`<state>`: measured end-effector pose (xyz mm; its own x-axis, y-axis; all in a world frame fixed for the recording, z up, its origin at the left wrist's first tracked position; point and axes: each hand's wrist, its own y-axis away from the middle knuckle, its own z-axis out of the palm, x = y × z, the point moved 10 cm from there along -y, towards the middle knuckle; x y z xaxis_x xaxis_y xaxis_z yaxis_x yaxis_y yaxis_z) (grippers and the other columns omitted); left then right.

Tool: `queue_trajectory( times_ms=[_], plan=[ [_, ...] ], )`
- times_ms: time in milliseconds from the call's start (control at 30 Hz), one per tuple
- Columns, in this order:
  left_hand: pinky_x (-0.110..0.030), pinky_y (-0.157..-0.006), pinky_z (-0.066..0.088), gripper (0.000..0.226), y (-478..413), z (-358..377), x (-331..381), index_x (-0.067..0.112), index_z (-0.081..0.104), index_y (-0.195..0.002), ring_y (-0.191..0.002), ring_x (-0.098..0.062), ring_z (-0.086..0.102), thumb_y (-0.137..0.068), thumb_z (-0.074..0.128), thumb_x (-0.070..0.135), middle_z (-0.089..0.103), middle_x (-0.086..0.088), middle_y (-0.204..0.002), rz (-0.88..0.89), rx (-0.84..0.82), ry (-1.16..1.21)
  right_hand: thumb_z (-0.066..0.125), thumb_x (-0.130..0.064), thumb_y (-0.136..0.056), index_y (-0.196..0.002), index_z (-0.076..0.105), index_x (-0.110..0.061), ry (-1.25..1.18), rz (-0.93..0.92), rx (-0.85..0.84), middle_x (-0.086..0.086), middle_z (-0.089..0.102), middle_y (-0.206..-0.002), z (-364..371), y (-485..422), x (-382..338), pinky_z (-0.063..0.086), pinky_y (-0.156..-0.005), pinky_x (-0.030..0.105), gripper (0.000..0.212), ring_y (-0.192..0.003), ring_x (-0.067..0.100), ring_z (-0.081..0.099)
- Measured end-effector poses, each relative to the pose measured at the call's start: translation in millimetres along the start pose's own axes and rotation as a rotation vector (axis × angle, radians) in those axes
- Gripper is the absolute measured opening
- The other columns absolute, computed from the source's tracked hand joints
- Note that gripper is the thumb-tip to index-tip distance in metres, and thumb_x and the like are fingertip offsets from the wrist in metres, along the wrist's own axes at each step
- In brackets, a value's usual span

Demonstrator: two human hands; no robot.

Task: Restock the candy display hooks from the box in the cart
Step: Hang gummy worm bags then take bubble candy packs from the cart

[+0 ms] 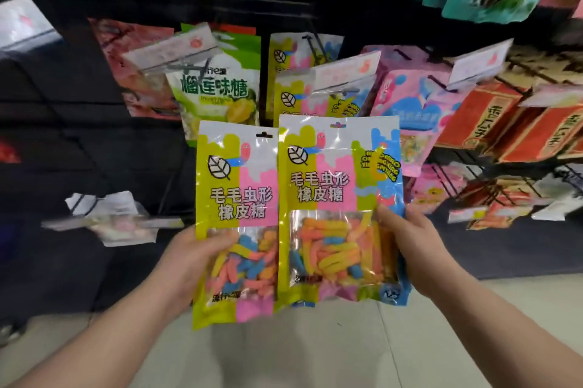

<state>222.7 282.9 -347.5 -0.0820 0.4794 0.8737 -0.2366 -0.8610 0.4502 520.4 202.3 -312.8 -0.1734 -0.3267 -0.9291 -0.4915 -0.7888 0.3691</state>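
Gummy-worm bags, two, upright just below hooked matching bag (293,100): left bag (235,198) gripped by left hand (189,261), right bag (334,185) gripped by right hand (416,248), edges overlapping.

Shop: candy bags (217,84) on display hooks (310,43).

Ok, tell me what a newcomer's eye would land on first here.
Dead centre, the left hand holds up a bright gummy-worm bag, and the right hand holds a second bag beside it, slightly overlapping the first. Just behind them, matching bags hang between a green candy bag and pink bags.
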Motion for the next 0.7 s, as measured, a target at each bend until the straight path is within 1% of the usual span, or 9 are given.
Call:
queue_trajectory(
  times_ms=[67, 100, 167, 233, 300, 433, 533, 633, 700],
  plan=[
    [-0.037, -0.066, 0.060, 0.024, -8, -8, -3, -0.005, 0.066, -0.106, -0.079, -0.035, 0.071, -0.083, 0.061, 0.001, 0.072, -0.024, -0.099, 0.011, 0.022, 0.014, 0.056, -0.021, -0.095, -0.105, 0.066, -0.011, -0.004, -0.020, -0.020, 0.013, 0.075, -0.096, 7, -11, 0, 0.059, -0.076, 0.048, 0.018, -0.087, 0.033, 0.072],
    [-0.038, -0.065, 0.060, 0.025, -11, -12, -4, -0.006, 0.065, -0.106, -0.080, -0.037, 0.069, -0.083, 0.061, 0.001, 0.071, -0.027, -0.099, 0.016, 0.029, 0.020, 0.056, -0.021, -0.095, -0.105, 0.066, -0.011, -0.007, -0.036, -0.028, 0.011, 0.075, -0.091, 10, -15, 0, 0.060, -0.073, 0.045, 0.017, -0.083, 0.030, 0.072],
    [-0.041, -0.072, 0.058, 0.027, -17, -17, -7, -0.006, 0.065, -0.107, -0.088, -0.043, 0.067, -0.082, 0.062, 0.003, 0.069, -0.030, -0.102, 0.016, 0.027, 0.032, 0.055, -0.022, -0.096, -0.102, 0.065, -0.012, -0.021, -0.075, -0.038, 0.003, 0.074, -0.078, 16, -22, -2, 0.059, -0.066, 0.039, 0.015, -0.071, 0.021, 0.072],
    [-0.044, -0.074, 0.059, 0.031, -21, -18, -8, -0.003, 0.066, -0.107, -0.088, -0.041, 0.069, -0.077, 0.064, 0.007, 0.071, -0.025, -0.101, 0.017, 0.002, 0.050, 0.054, -0.021, -0.096, -0.098, 0.065, -0.014, -0.052, -0.114, -0.049, 0.000, 0.073, -0.073, 22, -27, -6, 0.059, -0.060, 0.036, 0.013, -0.066, 0.017, 0.072],
    [-0.042, -0.070, 0.060, 0.036, -25, -19, -7, -0.001, 0.067, -0.106, -0.084, -0.037, 0.072, -0.071, 0.065, 0.010, 0.073, -0.021, -0.099, 0.026, -0.024, 0.060, 0.052, -0.020, -0.097, -0.096, 0.065, -0.016, -0.095, -0.138, -0.057, -0.003, 0.073, -0.070, 27, -30, -11, 0.058, -0.054, 0.032, 0.013, -0.063, 0.015, 0.072],
    [-0.041, -0.068, 0.061, 0.039, -31, -26, -7, 0.001, 0.067, -0.105, -0.086, -0.037, 0.072, -0.068, 0.066, 0.013, 0.074, -0.020, -0.098, 0.040, -0.023, 0.059, 0.053, -0.022, -0.096, -0.097, 0.066, -0.017, -0.121, -0.169, -0.035, -0.002, 0.076, -0.079, 28, -34, -18, 0.060, -0.058, 0.035, 0.013, -0.070, 0.018, 0.074],
    [-0.037, -0.061, 0.061, 0.028, -30, -28, -6, 0.003, 0.069, -0.101, -0.078, -0.033, 0.073, -0.073, 0.065, 0.010, 0.075, -0.018, -0.093, 0.043, -0.022, 0.064, 0.054, -0.024, -0.096, -0.099, 0.066, -0.018, -0.094, -0.170, -0.025, 0.002, 0.077, -0.085, 27, -37, -21, 0.059, -0.063, 0.038, 0.013, -0.076, 0.023, 0.074],
    [-0.033, -0.053, 0.060, 0.026, -28, -31, -6, 0.004, 0.068, -0.097, -0.068, -0.027, 0.074, -0.072, 0.065, 0.010, 0.075, -0.017, -0.089, 0.045, -0.010, 0.051, 0.055, -0.022, -0.096, -0.096, 0.065, -0.019, -0.079, -0.178, -0.003, -0.001, 0.076, -0.077, 25, -39, -27, 0.058, -0.055, 0.034, 0.011, -0.068, 0.019, 0.073],
    [-0.035, -0.056, 0.060, 0.029, -27, -33, -5, 0.004, 0.068, -0.099, -0.070, -0.029, 0.074, -0.070, 0.066, 0.011, 0.075, -0.017, -0.090, 0.038, -0.003, 0.035, 0.057, -0.023, -0.095, -0.097, 0.065, -0.019, -0.071, -0.172, 0.005, 0.000, 0.076, -0.076, 26, -42, -30, 0.059, -0.059, 0.038, 0.010, -0.067, 0.020, 0.073]
  ],
)
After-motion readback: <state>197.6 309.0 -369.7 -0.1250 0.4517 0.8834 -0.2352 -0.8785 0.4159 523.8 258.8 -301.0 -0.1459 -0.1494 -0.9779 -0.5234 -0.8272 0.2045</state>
